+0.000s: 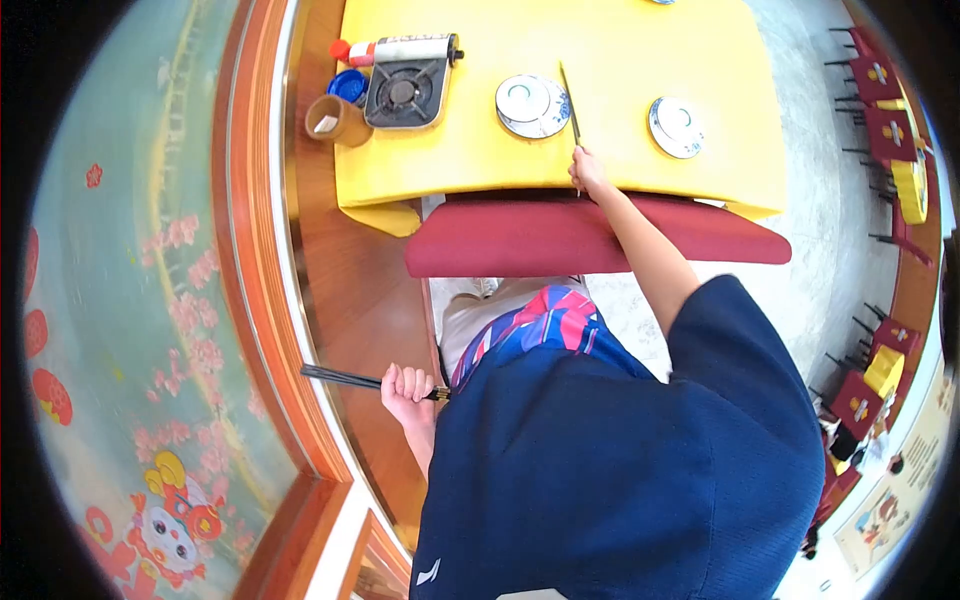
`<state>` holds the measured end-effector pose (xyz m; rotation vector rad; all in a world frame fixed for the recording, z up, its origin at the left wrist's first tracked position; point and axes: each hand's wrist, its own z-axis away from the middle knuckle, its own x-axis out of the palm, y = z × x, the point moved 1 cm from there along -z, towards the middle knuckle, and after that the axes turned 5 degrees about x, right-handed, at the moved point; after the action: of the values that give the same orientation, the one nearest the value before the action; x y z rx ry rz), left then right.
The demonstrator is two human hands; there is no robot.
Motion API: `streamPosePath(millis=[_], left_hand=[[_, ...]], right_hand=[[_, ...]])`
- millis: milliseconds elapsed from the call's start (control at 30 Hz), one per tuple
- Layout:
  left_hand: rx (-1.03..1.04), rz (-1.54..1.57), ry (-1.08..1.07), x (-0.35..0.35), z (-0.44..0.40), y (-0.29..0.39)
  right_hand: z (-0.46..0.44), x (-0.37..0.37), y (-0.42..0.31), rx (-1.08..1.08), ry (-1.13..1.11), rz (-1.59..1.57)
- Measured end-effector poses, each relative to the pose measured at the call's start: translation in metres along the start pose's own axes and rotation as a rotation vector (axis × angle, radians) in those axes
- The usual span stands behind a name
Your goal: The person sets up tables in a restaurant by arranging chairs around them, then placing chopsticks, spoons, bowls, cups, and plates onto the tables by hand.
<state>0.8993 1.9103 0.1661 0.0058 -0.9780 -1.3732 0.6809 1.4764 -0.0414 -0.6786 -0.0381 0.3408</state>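
Right grip (588, 172) pinches chopsticks (570, 97); a leftward twist might jostle the plate (552, 124) beyond and left of it. Left grip (407, 393) clutches a chopstick bundle (343, 376), liable to scatter if loosened.

No word or number can be read: characters on the pale canister (412, 50) on the worktop (450, 165) are too small, as are the lines of writing on the wall poster (897, 487) at right; the dark blue shirt (590, 460) bears a small white logo-like mark (428, 573)
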Motion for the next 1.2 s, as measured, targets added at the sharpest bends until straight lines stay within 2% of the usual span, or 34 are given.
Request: streamPosePath(millis=[33, 100, 133, 200, 233, 267, 333, 367, 400, 433, 467, 500, 533, 567, 667, 700, 767, 800, 833, 867, 900, 933, 1000, 1033, 1100, 1167, 1200], left_hand=[[-0.054, 0.052, -0.117, 0.009, -0.011, 0.006], [-0.173, 0.122, -0.286, 0.03, -0.03, 0.014], [-0.219, 0.126, -0.37, 0.047, -0.038, 0.012], [-0.334, 0.034, -0.534, 0.068, -0.054, 0.002], [-0.434, 0.077, -0.651, 0.08, -0.059, -0.012], [-0.492, 0.028, -0.867, 0.086, -0.067, -0.03], [-0.605, -0.19, -0.977, 0.127, -0.044, -0.061], [-0.672, -0.199, -1.04, 0.139, -0.032, -0.078], [-0.732, -0.209, -1.108, 0.153, -0.017, -0.098], [-0.729, -0.292, -1.062, 0.149, -0.008, -0.123], [-0.764, -0.312, -1.23, 0.148, -0.008, -0.148], [-0.575, -0.494, -1.146, 0.159, 0.015, -0.163], [-0.668, -0.489, -1.289, 0.17, 0.028, -0.175], [-0.794, -0.596, -1.285, 0.184, 0.043, -0.181], [-0.676, -0.84, -1.285, 0.188, 0.068, -0.24], [-0.675, -0.844, -1.319, 0.193, 0.079, -0.261], [-0.644, -0.935, -1.286, 0.198, 0.094, -0.297], [-0.652, -0.947, -1.303, 0.205, 0.106, -0.318], [-0.815, -0.945, -1.325, 0.214, 0.12, -0.337], [-0.984, -0.938, -1.334, 0.219, 0.135, -0.359], [-1.01, -0.958, -1.367, 0.221, 0.144, -0.39], [-0.98, -0.996, -1.359, 0.224, 0.161, -0.422], [-0.889, -1.039, -1.296, 0.228, 0.188, -0.482], [-0.896, -1.049, -1.31, 0.231, 0.197, -0.511], [-0.961, -1.081, -1.294, 0.234, 0.22, -0.559], [-1.064, -1.161, -1.319, 0.23, 0.259, -0.592], [-1.144, -1.234, -1.337, 0.229, 0.279, -0.603]], right_hand=[[0.019, -0.006, -0.003, -0.012, 0.018, -0.019], [0.084, -0.016, -0.008, 0.069, -0.083, -0.5], [0.122, -0.021, -0.004, -0.02, -0.103, -0.589], [0.211, -0.021, 0.007, -0.192, -0.061, -0.5], [0.26, -0.012, 0.013, -0.365, 0.063, -0.319], [0.302, -0.007, 0.026, -0.426, 0.055, -0.197], [0.377, 0.024, 0.054, -0.335, 0.027, -0.216], [0.389, 0.036, 0.086, -0.38, -0.054, -0.188], [0.417, 0.047, 0.096, -0.316, -0.095, -0.171], [0.429, 0.046, 0.103, -0.31, -0.278, -0.208], [0.431, 0.04, 0.117, -0.303, -0.275, -0.103], [0.434, 0.034, 0.127, -0.324, -0.211, -0.156], [0.44, 0.029, 0.134, -0.335, -0.156, -0.216], [0.449, 0.019, 0.132, -0.314, -0.069, -0.189], [0.452, -0.026, 0.159, -0.266, 0.117, -0.117], [0.453, -0.039, 0.165, -0.243, 0.095, -0.251], [0.449, -0.07, 0.18, -0.23, 0.083, -0.301], [0.446, -0.093, 0.19, -0.25, 0.08, -0.306], [0.444, -0.121, 0.197, -0.255, 0.093, -0.323], [0.445, -0.151, 0.205, -0.308, 0.136, -0.225], [0.451, -0.182, 0.216, -0.352, 0.176, -0.125], [0.451, -0.219, 0.226, -0.352, 0.197, -0.128], [0.455, -0.276, 0.237, -0.277, 0.46, 0.512], [0.465, -0.308, 0.24, -0.106, 0.474, 0.521], [0.473, -0.377, 0.243, -0.141, 0.572, 0.349], [0.451, -0.432, 0.265, -0.501, 0.903, -0.171], [0.455, -0.461, 0.271, -0.488, 0.908, -0.172]])
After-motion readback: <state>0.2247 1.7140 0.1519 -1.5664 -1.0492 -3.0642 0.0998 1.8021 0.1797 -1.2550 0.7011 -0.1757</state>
